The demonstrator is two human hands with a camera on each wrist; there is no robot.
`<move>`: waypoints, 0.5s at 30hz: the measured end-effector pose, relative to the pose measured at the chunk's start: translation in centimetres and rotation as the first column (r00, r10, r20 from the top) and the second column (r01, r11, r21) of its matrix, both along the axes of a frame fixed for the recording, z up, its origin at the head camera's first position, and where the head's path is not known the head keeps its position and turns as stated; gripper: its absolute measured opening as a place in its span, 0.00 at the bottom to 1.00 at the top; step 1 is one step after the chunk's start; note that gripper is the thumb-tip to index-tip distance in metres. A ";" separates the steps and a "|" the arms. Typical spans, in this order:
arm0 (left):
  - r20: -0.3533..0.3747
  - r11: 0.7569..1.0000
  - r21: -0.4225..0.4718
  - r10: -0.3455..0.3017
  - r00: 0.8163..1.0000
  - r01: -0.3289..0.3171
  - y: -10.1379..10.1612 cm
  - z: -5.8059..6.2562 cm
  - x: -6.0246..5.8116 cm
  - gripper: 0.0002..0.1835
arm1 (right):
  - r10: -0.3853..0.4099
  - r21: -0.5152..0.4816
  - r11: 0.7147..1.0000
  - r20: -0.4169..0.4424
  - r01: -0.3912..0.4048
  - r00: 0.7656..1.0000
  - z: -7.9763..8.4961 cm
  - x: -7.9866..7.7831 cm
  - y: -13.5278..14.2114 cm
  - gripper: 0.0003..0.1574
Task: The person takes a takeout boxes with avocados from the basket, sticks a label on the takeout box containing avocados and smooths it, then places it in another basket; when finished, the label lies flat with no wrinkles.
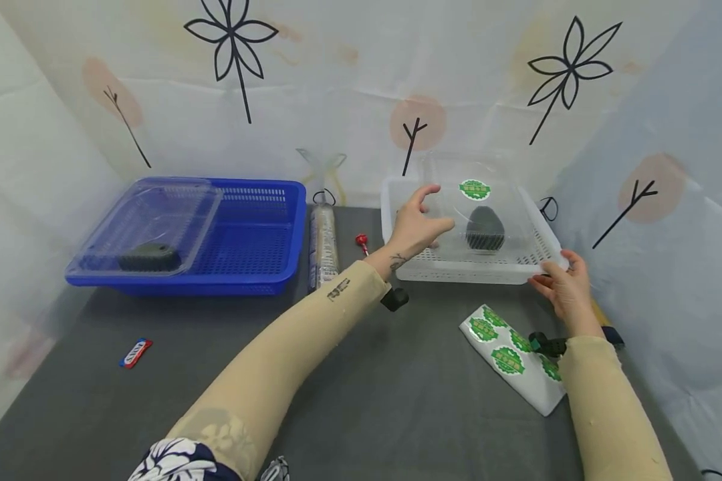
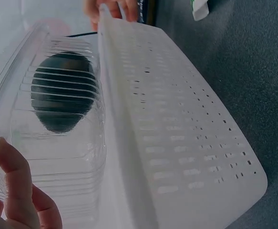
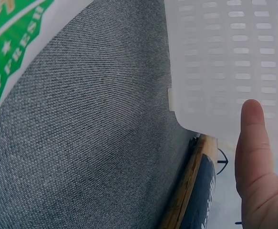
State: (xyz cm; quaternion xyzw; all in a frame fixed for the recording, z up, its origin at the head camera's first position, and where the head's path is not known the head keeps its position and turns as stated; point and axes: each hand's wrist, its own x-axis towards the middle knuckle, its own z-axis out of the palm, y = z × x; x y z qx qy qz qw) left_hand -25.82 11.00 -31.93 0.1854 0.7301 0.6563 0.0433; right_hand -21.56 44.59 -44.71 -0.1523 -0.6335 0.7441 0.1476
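Note:
A clear plastic box (image 1: 445,247) with a round green sticker (image 1: 474,190) stands in the white perforated basket (image 1: 457,272). Inside the box lies a dark green oval thing (image 2: 62,90). My left hand (image 1: 418,224) is at the box's left side, thumb and index finger spread apart; in the left wrist view a fingertip meets the box's rim. My right hand (image 1: 562,287) grips the basket's front right corner. One straight digit of it lies along the perforated wall in the right wrist view.
On the left, a blue basket (image 1: 253,280) holds another clear box (image 1: 174,194). Between the baskets lie a clear bag-like roll (image 1: 323,244) and a red lollipop (image 1: 362,239). A sticker sheet (image 1: 499,351), a small wrapped candy (image 1: 135,353) and a wooden-edged thing (image 3: 198,181) lie around.

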 end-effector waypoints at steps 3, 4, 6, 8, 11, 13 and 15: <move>0.028 0.999 -0.002 0.039 0.999 -0.039 1.1 -0.6 -0.7 0.32 | 0.010 -0.002 1.000 0.009 -0.010 1.000 0.1 0.1 -0.1 0.48; 0.036 0.999 -0.004 0.049 0.998 -0.049 1.5 -0.8 -1.0 0.32 | 0.009 0.000 1.000 0.014 -0.009 1.000 0.1 0.2 -0.2 0.48; 0.050 0.998 -0.016 0.065 0.997 -0.065 2.2 -1.2 -1.3 0.33 | 0.004 0.000 1.000 0.019 -0.004 1.000 0.1 0.3 -0.2 0.49; 0.065 0.997 -0.026 0.080 0.995 -0.079 2.9 -1.5 -1.6 0.33 | 0.005 -0.004 1.000 0.021 -0.005 1.000 0.1 0.3 -0.2 0.50; 0.084 0.995 -0.035 0.094 0.992 -0.092 3.7 -1.9 -1.8 0.32 | 0.012 -0.004 1.000 0.019 -0.011 1.000 -0.1 0.1 0.0 0.53; 0.100 0.995 -0.039 0.098 0.990 -0.094 4.2 -2.1 -1.9 0.31 | 0.014 0.000 1.000 0.019 -0.014 1.000 -0.2 -0.1 0.2 0.55; 0.116 0.995 -0.039 0.095 0.989 -0.091 4.7 -2.2 -1.9 0.30 | 0.018 0.000 1.000 0.022 -0.018 1.000 -0.2 -0.1 0.4 0.56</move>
